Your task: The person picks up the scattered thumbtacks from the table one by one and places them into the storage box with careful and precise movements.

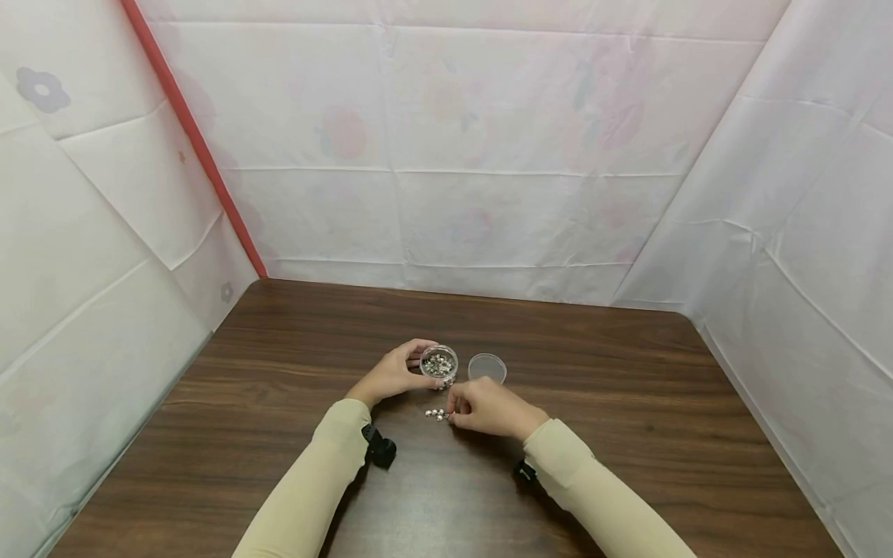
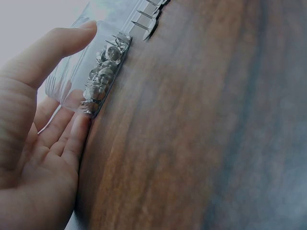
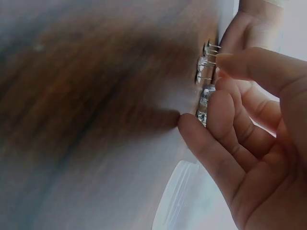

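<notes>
My left hand point(image 1: 396, 375) holds a clear round jar point(image 1: 439, 350) from its left side, thumb and fingers around its wall. Silver thumbtacks point(image 2: 101, 79) are heaped inside it. In front of the jar, several loose thumbtacks point(image 1: 436, 414) lie on the table on their heads, pins up in both wrist views. My right hand point(image 1: 494, 408) is at the right end of this group; its thumb and forefinger pinch a thumbtack point(image 3: 209, 65) by the pin. The other right fingers are bent, and the little fingertip is close to the tabletop.
A clear round lid point(image 1: 487, 367) lies on the brown wood-grain table point(image 1: 614, 395), right of the jar and behind my right hand. Pale printed cloth point(image 1: 446, 147) stands along the table's back and both sides. A red strip point(image 1: 198, 147) runs down the left back corner.
</notes>
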`<state>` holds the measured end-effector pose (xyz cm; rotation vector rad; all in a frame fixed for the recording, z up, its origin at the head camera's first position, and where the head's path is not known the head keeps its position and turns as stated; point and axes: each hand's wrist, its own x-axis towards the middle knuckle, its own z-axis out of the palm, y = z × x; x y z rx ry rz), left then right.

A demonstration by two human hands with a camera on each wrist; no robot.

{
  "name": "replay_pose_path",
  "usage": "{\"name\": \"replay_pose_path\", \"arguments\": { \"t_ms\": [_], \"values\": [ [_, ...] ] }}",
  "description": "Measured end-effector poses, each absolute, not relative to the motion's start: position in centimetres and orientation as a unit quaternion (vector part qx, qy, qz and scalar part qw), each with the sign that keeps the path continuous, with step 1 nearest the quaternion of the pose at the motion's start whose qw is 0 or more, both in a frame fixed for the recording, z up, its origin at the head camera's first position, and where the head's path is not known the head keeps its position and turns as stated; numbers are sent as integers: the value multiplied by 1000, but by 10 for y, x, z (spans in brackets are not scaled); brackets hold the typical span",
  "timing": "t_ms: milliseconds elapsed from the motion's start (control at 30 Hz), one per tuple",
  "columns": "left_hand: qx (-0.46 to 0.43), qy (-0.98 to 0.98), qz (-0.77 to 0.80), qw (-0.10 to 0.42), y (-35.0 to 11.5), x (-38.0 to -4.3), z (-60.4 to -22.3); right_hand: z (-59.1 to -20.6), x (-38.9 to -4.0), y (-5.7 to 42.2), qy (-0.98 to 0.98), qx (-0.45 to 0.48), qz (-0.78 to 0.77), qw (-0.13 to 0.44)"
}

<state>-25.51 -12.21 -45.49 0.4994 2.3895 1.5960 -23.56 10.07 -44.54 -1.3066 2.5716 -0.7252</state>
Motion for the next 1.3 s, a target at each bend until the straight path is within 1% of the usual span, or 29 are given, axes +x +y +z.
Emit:
{"name": "replay_pose_path", "arguments": {
  "t_ms": [567,800,1067,1300],
  "values": [
    [174,815,540,113,-122,-255,-455,-446,-230,99,879,-427,-205,59],
    [152,820,544,94,-125,-273,-489,-448,-230,99,885,-422,-192,49],
    [153,816,549,96,-125,-272,-486,-448,-230,100,889,-411,-195,55],
    [172,813,545,111,-122,-259,-462,-450,-230,101,886,-410,-207,58]
  ]
}}
